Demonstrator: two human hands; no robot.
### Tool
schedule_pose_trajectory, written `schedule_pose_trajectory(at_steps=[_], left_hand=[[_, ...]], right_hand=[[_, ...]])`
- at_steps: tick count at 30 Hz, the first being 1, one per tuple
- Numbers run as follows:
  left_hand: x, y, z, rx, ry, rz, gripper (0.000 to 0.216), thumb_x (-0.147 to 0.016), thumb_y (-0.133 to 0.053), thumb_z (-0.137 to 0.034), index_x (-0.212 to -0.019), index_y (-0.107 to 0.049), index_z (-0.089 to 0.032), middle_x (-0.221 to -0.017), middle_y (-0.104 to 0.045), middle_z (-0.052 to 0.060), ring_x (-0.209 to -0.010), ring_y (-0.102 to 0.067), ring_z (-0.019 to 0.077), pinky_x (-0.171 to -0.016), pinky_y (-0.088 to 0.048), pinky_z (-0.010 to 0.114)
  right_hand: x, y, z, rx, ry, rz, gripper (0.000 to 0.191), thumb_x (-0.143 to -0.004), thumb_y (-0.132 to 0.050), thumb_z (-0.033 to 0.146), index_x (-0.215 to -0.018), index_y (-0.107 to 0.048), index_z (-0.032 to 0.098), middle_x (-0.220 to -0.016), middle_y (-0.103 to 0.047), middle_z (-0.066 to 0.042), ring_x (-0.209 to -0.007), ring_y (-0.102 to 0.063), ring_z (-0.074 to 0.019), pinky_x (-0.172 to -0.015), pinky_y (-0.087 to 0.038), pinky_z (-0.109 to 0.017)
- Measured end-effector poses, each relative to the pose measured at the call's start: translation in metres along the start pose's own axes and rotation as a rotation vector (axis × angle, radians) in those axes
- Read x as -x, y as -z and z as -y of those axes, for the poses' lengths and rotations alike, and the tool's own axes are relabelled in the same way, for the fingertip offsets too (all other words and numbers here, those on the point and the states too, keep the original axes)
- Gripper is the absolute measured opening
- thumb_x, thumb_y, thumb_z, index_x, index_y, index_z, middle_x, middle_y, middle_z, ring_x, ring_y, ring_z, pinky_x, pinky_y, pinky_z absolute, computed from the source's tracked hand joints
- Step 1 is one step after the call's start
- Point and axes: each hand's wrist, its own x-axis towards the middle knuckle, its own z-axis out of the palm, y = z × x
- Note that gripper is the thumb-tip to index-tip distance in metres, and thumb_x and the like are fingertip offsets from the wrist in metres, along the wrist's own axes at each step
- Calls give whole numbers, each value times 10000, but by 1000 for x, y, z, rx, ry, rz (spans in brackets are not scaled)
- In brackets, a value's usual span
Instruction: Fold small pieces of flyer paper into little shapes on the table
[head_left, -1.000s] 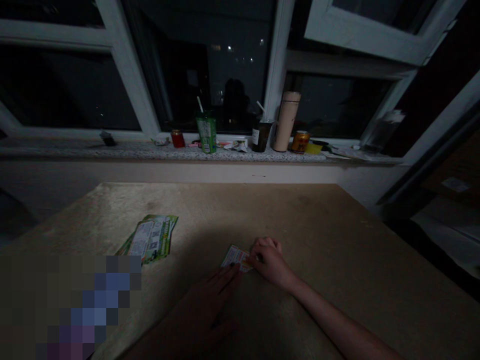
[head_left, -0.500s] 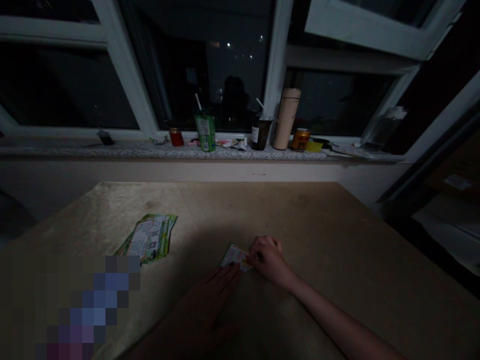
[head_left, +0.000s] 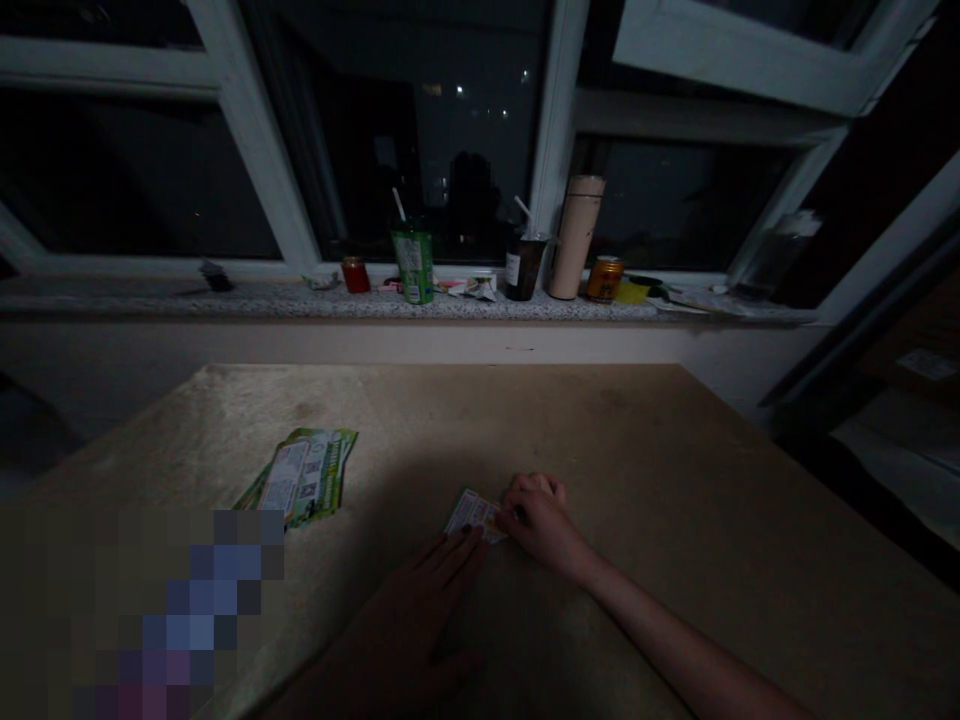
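Left hand point(head_left: 424, 590) open on printed card point(head_left: 466, 508) | right hand point(head_left: 546, 525) curled at its edge, pinch unclear | likely light, bendable; take corner beyond left hand

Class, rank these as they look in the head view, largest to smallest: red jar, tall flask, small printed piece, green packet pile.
1. Green packet pile
2. Tall flask
3. Small printed piece, visible part only
4. Red jar

Dim light, soft shadow point(head_left: 409, 470) across tabletop point(head_left: 637, 430), lower-left corner pixelated
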Motion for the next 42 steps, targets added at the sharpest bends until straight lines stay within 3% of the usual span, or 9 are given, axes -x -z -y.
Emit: schedule_pose_trajectory(at_steps=[11, 16, 19, 21, 24, 28, 33, 42], left_hand=[[-3, 6, -7, 0, -35, -26, 800, -860, -553, -447, -1484, -85, -274, -1533, -167, 32, -1364, -232, 292, -1097, -244, 466], [-3, 11, -6, 6, -29, -9, 803, -861, -560, -458, -1482, -78, -297, -1528, -185, 15, -1370, -224, 273, -1103, -232, 459], [-2, 11, -6, 8, -47, -22, 800, -871, -547, -461, -1483, -59, -295, -1527, -192, 15, -1372, -217, 267, -1116, -198, 461], [-2, 9, -5, -1, -52, -30, 817, -866, -552, -461, -1485, -51, -279, -1530, -173, 26, -1378, -194, 269, -1122, -177, 465], [-2, 7, -4, 2, -53, -32, 835, -854, -562, -467, -1487, -58, -263, -1535, -143, 37, -1381, -178, 277, -1123, -172, 471], [-2, 7, -5, 17, -32, -19, 822, -850, -569, -468, -1485, -88, -265, -1530, -172, 39, -1374, -209, 272, -1115, -221, 455], [-1, 6, -6, 8, -32, -22, 826, -845, -581, -455, -1485, -101, -247, -1528, -181, 50, -1374, -210, 272, -1117, -225, 451], [0, 1, 1, 35, -65, -36, 848, -851, -573, -461, -1486, -46, -266, -1536, -152, 45, -1372, -211, 279, -1110, -244, 447]], right_hand=[[4, 1, 2, 19, 37, -34, 138, -812, -637, 187, -684, -586, 190, -787, -586, 8, -872, -511, -181, -866, -288, -374], [8, 8, 4, 7, 34, -100, 85, -816, -641, 216, -760, -583, 188, -825, -618, -19, -853, -550, -191, -795, -391, -349], [18, 20, 12, 42, 218, -96, 136, -860, -594, 238, -992, -611, 209, -1021, -642, -50, -998, -559, -200, -914, -404, -394], [30, 28, 19, 123, 402, -19, 242, -891, -542, 233, -1129, -588, 248, -1142, -634, -35, -1140, -513, -209, -1072, -275, -465], [48, 33, 24, 197, 508, 110, 374, -925, -471, 247, -1298, -487, 223, -1288, -568, -42, -1257, -437, -192, -1143, -194, -441], [60, 28, 21, 208, 437, 193, 497, -917, -478, 310, -1387, -387, 175, -1396, -464, -65, -1307, -386, -198, -1152, -213, -417], [59, 24, 20, 167, 359, 203, 482, -899, -498, 297, -1366, -429, 195, -1363, -503, -50, -1275, -432, -188, -1149, -233, -399], [60, 26, 23, 137, 349, 195, 498, -880, -531, 302, -1358, -438, 196, -1349, -518, -58, -1261, -450, -197, -1157, -198, -429]])
